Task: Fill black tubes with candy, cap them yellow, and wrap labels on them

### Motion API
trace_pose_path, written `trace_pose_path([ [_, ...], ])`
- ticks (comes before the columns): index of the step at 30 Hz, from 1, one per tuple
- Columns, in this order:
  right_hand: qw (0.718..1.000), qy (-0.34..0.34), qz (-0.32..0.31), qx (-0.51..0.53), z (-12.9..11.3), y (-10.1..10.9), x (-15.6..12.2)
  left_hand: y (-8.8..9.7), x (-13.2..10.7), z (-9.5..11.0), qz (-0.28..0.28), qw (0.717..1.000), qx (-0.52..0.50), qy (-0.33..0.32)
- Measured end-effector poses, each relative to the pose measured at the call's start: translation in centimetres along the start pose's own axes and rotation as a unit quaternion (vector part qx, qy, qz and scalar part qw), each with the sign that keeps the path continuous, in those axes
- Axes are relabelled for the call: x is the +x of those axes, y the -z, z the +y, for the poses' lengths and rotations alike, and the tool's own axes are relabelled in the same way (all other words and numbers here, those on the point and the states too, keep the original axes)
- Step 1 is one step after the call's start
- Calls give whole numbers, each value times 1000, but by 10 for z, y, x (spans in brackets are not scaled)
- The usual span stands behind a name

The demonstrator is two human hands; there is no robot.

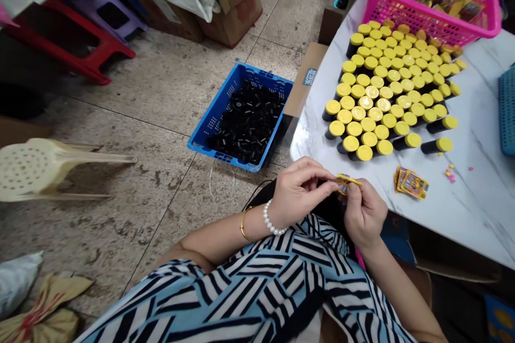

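A small yellow printed packet (343, 184) is held up between my two hands, just off the table's near edge. My left hand (300, 191), with a pearl bracelet at the wrist, pinches the packet's left end between thumb and fingers. At its right end, my right hand (364, 211) grips it with the thumb on top and the fingers curled beneath. On the table to the right lies a little stack of similar yellow packets (412, 183). Beyond it stand many black tubes with yellow caps (375, 113) in tight rows; a few at the near side lean.
The tubes stand on a white marbled table (478, 198). A pink basket (434, 24) of yellow packets sits at the back, with pink bits (449, 176) near the tubes. On the floor are a blue crate (225, 158) of black parts, cardboard boxes (237, 13) and a cream stool (26, 169).
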State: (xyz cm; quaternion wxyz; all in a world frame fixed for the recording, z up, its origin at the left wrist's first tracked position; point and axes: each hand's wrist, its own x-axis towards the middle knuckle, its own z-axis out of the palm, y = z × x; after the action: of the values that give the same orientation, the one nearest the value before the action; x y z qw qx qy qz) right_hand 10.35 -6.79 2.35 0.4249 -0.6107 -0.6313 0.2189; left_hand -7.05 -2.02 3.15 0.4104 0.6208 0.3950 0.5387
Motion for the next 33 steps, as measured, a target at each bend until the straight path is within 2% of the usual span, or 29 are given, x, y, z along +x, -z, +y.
trace_pose_path([
  [4, 999, 33, 11, -38, -3, -3, 4, 3, -3, -1, 12, 999, 33, -22],
  [6, 998, 52, 7, -40, -3, -3, 5, 4, -3, -1, 10, 999, 40, -13],
  [10, 995, 95, -28, 4, -2, -2, 5, 9, -1, -3, -55, 995, -16, 87],
  [13, 995, 91, -34, 29, 0, 0, 3, 13, -1, -3, -65, 988, -49, 133],
  [18, 998, 13, -23, 59, 3, 2, 0, 16, -3, 1, -69, 990, -53, 107],
  [25, 996, 47, -33, 64, -1, -4, 0, 13, -8, -2, -87, 989, -65, 96],
  [27, 997, 43, -29, 66, -1, -6, 0, 13, -9, -3, -67, 993, -58, 83],
  [31, 996, -8, -14, 83, 2, -6, -2, 17, -9, -1, 44, 999, -1, 14],
  [33, 996, -27, -12, 90, 3, -6, -3, 18, -8, 1, 55, 998, 26, -18],
])
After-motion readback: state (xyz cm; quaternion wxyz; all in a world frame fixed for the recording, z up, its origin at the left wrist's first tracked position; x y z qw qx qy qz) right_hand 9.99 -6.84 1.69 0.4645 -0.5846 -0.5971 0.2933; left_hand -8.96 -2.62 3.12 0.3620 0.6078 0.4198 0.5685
